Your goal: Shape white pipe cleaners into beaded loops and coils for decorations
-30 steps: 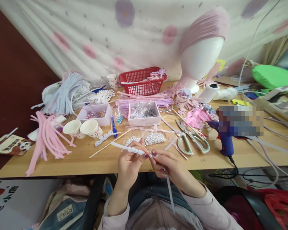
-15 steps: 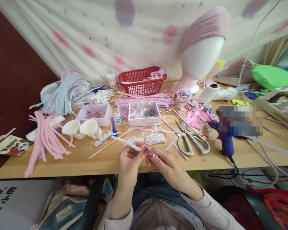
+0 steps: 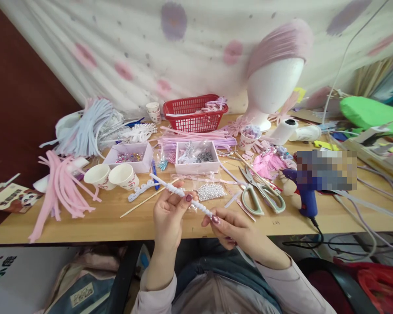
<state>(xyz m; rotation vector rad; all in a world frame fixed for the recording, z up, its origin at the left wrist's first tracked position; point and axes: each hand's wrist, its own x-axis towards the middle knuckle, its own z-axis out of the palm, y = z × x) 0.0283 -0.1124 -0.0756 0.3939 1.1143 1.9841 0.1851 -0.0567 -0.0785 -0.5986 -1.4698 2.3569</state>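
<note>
Between my hands stretches a pale, fuzzy pipe cleaner (image 3: 201,208), coiled into a twisted rope with a straight tail at its upper left end. My left hand (image 3: 169,220) pinches it around the middle. At its lower right end, the thumb and fingers of my right hand (image 3: 232,226) are closed on it. Behind my hands lies a bag of white pearl beads (image 3: 211,191), and a looped pale pipe cleaner piece (image 3: 143,190) rests to the left by a thin wooden stick (image 3: 140,204).
Scissors (image 3: 262,192) and a blue glue gun (image 3: 306,192) lie to the right. Paper cups (image 3: 122,176), a white box of trinkets (image 3: 196,167) and pink pipe cleaners (image 3: 57,187) are nearby. Farther back stand a red basket (image 3: 196,124) and a foam head (image 3: 273,83).
My hands have moved apart, showing more of the coiled pipe cleaner between them. My left hand has shifted slightly left and my right hand down and right. The view has tilted a little.
</note>
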